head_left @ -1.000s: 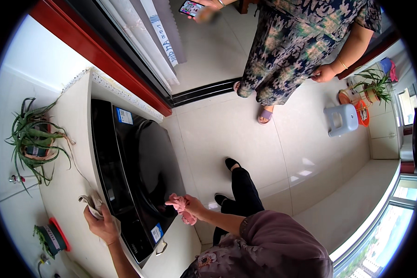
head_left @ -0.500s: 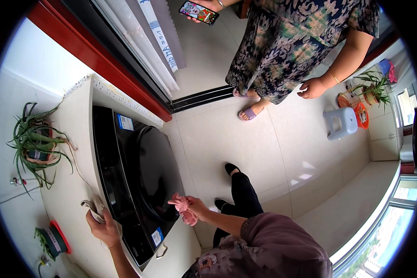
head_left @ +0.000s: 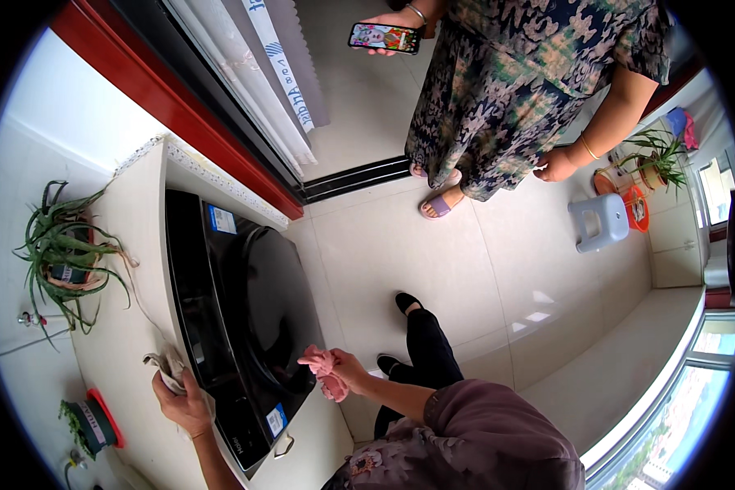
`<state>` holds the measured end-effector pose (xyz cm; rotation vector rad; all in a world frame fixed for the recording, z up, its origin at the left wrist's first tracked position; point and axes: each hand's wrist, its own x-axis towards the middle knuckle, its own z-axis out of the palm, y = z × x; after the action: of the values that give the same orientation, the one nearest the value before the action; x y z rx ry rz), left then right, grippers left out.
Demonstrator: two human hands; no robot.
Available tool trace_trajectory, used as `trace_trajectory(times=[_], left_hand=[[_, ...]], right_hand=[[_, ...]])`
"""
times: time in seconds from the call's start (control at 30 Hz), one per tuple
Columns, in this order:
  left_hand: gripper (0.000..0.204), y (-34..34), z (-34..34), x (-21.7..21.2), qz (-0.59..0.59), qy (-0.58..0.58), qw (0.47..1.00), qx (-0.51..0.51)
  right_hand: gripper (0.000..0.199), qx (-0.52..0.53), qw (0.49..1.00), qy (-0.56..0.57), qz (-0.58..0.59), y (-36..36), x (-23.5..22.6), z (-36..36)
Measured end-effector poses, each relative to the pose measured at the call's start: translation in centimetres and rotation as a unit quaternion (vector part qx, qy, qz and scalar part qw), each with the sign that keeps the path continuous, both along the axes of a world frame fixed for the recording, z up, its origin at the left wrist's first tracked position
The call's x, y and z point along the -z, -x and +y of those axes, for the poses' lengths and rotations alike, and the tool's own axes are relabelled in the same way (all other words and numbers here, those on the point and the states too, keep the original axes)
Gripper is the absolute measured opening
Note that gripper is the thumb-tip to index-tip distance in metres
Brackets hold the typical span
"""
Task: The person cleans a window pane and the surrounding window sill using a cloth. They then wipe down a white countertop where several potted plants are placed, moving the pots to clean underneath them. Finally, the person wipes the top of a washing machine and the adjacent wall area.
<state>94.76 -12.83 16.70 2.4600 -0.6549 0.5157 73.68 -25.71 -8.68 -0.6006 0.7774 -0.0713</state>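
My left hand (head_left: 184, 406) is closed on a greyish-beige cloth (head_left: 168, 371) on the pale counter (head_left: 131, 343), beside the far left side of a black washing machine (head_left: 279, 286). In my right hand (head_left: 351, 371) I grip a crumpled pink cloth (head_left: 325, 374), held up near the front edge of the machine. The machine's dark round lid is down. Part of the grey cloth is hidden under my left fingers.
An aloe plant (head_left: 69, 249) and a smaller potted plant (head_left: 90, 425) stand at left. Across the tiled floor, another person in a patterned dress (head_left: 498, 98) holds a phone (head_left: 384, 37). A grey-blue stool (head_left: 600, 222) stands near a red basin (head_left: 637, 208) at right.
The other person's phone has moved to the right and tilted level, and that person's body has shifted slightly. My hands and both cloths are nearly unmoved.
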Motion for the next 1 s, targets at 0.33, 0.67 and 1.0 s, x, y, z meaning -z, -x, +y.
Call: trace_trajectory(times=[0.33,0.67,1.0], left_hand=[[0.045,-0.4,-1.5,-0.9,0.015,-0.011,1.000,-0.023],[0.045,-0.4,-3.2,-1.1,0.026,-0.020,0.999,-0.023],[0.046,0.0,-4.1,-0.9,0.009,-0.029,0.999,-0.021]], right_hand=[[0.020,0.037,0.999,0.025,0.013,-0.2,-1.9,-2.0],[0.029,0.012,1.000,-0.014,-0.020,0.1,-1.3,-3.6],[0.027,-0.006,1.000,-0.013,-0.003,0.5,-1.7,-5.1]])
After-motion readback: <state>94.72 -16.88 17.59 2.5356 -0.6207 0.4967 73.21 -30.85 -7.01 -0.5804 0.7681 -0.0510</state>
